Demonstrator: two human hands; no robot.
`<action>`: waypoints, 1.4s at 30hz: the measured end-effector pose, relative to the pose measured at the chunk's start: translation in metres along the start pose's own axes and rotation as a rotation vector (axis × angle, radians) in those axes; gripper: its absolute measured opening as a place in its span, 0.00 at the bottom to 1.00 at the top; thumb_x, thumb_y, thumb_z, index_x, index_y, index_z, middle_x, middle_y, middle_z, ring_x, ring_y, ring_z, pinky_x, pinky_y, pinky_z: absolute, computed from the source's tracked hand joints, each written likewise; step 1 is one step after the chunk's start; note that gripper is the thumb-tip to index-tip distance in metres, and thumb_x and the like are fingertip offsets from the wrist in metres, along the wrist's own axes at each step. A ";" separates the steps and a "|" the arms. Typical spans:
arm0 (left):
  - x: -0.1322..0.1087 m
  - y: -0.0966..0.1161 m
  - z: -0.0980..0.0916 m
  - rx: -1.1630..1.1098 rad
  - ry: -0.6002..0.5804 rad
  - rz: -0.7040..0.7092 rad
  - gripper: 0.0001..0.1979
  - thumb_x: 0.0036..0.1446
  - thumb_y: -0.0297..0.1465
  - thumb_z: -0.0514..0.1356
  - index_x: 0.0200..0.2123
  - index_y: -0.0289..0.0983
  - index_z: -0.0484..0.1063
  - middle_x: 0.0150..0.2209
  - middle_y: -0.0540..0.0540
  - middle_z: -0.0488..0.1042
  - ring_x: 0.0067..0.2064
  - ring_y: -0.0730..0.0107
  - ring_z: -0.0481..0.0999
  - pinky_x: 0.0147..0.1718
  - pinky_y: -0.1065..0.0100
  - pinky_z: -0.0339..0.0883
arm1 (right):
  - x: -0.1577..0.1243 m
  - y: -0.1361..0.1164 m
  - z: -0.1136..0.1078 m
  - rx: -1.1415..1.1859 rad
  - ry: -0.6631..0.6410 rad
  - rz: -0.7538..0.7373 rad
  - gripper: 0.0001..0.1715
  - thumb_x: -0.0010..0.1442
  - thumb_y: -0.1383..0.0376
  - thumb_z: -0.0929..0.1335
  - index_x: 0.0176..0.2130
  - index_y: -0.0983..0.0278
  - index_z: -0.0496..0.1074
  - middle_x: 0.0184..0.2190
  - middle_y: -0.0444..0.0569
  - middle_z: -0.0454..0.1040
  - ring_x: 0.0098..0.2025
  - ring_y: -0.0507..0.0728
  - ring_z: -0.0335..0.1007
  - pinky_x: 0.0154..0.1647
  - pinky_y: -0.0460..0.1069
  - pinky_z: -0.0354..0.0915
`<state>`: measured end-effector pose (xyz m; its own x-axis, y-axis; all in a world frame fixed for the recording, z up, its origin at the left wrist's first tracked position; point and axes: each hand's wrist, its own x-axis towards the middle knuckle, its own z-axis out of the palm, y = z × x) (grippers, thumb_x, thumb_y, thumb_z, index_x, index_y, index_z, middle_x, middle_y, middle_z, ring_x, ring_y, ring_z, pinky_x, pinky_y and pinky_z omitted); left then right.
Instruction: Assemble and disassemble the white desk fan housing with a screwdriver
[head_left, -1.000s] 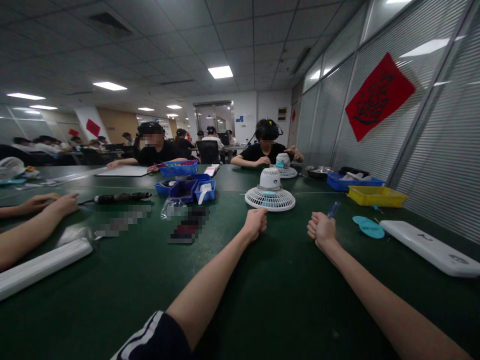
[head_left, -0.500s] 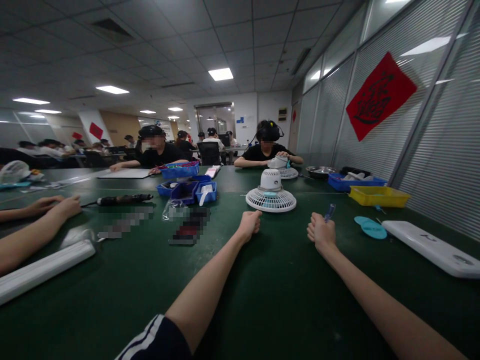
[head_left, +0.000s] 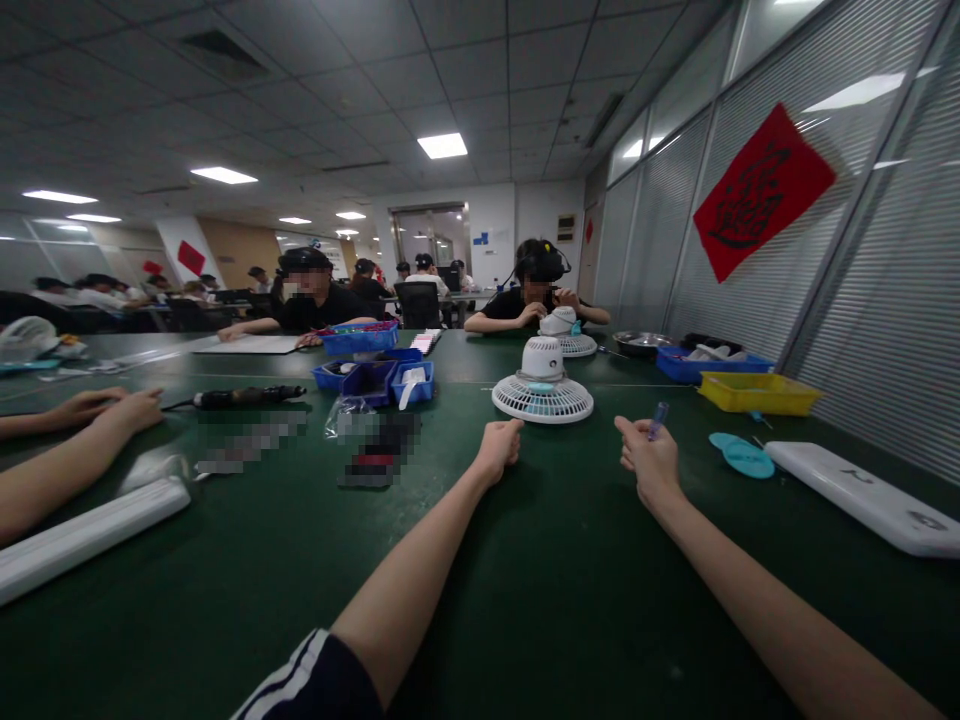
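Observation:
My left hand (head_left: 499,450) rests on the green table in a loose fist, just in front of a white fan head (head_left: 541,398); nothing shows sticking out of it. The fan head lies grille down, its motor housing pointing up. To the right, my right hand (head_left: 649,456) is closed around what looks like a screwdriver (head_left: 658,420). Only its see-through blue handle shows above the fist; the rest is hidden by the fingers. My right thumb and forefinger point towards the left. Neither hand touches the fan head.
Right of me lie light-blue discs (head_left: 748,459), a white panel (head_left: 862,492) and a yellow tray (head_left: 761,393). Blue bins (head_left: 369,384) and a black power screwdriver (head_left: 247,398) are at left, beside a co-worker's hands (head_left: 131,412). Another person sits opposite behind a second fan head (head_left: 574,345).
My right hand has turned slightly and moved a little to the right, its thumb and forefinger reaching out further. My left hand stays put. The person opposite has raised a hand off the second fan head.

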<state>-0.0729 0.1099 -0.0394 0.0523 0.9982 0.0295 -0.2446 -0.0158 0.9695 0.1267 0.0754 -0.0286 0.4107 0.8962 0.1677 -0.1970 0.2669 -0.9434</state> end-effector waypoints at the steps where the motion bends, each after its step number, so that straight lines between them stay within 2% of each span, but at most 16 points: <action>1: 0.000 0.000 0.000 0.000 -0.001 0.002 0.19 0.52 0.32 0.59 0.15 0.39 0.52 0.10 0.60 0.49 0.11 0.86 0.46 0.12 0.76 0.37 | -0.001 -0.004 0.002 -0.017 0.017 0.001 0.20 0.41 0.61 0.75 0.28 0.62 0.62 0.14 0.33 0.59 0.13 0.44 0.53 0.10 0.39 0.51; 4: -0.001 0.000 -0.001 -0.002 -0.003 0.007 0.20 0.52 0.32 0.58 0.15 0.39 0.52 0.10 0.60 0.49 0.11 0.86 0.46 0.12 0.76 0.38 | -0.003 -0.018 0.007 -0.008 0.024 -0.001 0.20 0.43 0.57 0.74 0.29 0.63 0.63 0.15 0.34 0.61 0.14 0.44 0.53 0.10 0.38 0.50; 7: -0.001 0.000 -0.001 -0.003 -0.002 0.011 0.20 0.52 0.32 0.59 0.15 0.39 0.52 0.10 0.60 0.49 0.11 0.86 0.47 0.12 0.76 0.38 | -0.003 -0.033 0.013 0.078 0.004 0.017 0.18 0.53 0.55 0.68 0.23 0.63 0.61 0.13 0.34 0.56 0.12 0.43 0.48 0.10 0.38 0.46; 11: -0.001 0.000 -0.001 -0.003 -0.002 0.012 0.20 0.52 0.34 0.60 0.16 0.39 0.52 0.10 0.60 0.49 0.11 0.86 0.46 0.12 0.76 0.38 | -0.007 -0.060 0.021 0.139 -0.081 0.044 0.25 0.60 0.59 0.62 0.16 0.63 0.52 0.10 0.35 0.48 0.11 0.43 0.40 0.10 0.39 0.39; 14: -0.002 0.002 -0.001 -0.001 -0.005 0.006 0.20 0.52 0.34 0.60 0.16 0.39 0.52 0.10 0.60 0.50 0.11 0.86 0.47 0.12 0.76 0.38 | -0.015 -0.072 0.026 0.123 -0.112 -0.006 0.26 0.59 0.68 0.59 0.13 0.63 0.49 0.08 0.36 0.44 0.10 0.43 0.38 0.10 0.40 0.37; 19: -0.002 0.002 -0.001 -0.001 -0.005 0.002 0.20 0.52 0.34 0.60 0.16 0.39 0.52 0.10 0.60 0.50 0.11 0.85 0.47 0.11 0.76 0.38 | -0.021 -0.064 0.030 0.181 -0.050 0.125 0.26 0.56 0.71 0.55 0.10 0.61 0.46 0.05 0.38 0.41 0.08 0.45 0.35 0.09 0.42 0.34; 28: -0.001 0.002 0.000 0.001 -0.011 0.004 0.20 0.53 0.32 0.58 0.15 0.39 0.52 0.09 0.60 0.49 0.10 0.85 0.46 0.11 0.76 0.37 | -0.012 -0.068 0.025 0.203 -0.074 0.147 0.22 0.52 0.69 0.56 0.11 0.61 0.44 0.06 0.37 0.40 0.07 0.44 0.33 0.08 0.42 0.33; 33: 0.000 0.001 0.000 0.004 -0.016 0.008 0.20 0.53 0.32 0.59 0.15 0.39 0.52 0.09 0.60 0.49 0.10 0.85 0.47 0.11 0.77 0.38 | -0.014 -0.061 0.022 0.130 -0.177 0.101 0.22 0.51 0.68 0.57 0.10 0.61 0.46 0.05 0.37 0.42 0.07 0.44 0.35 0.08 0.41 0.35; 42: -0.003 0.002 0.000 0.028 -0.008 0.022 0.21 0.53 0.33 0.59 0.15 0.39 0.52 0.09 0.60 0.49 0.11 0.85 0.47 0.12 0.76 0.39 | -0.015 -0.049 0.024 0.030 -0.250 0.125 0.25 0.55 0.68 0.56 0.10 0.61 0.49 0.05 0.38 0.44 0.08 0.44 0.37 0.09 0.40 0.35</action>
<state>-0.0733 0.1072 -0.0371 0.0549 0.9971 0.0529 -0.2190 -0.0397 0.9749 0.1090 0.0575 0.0224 0.1503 0.9814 0.1196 -0.2605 0.1560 -0.9528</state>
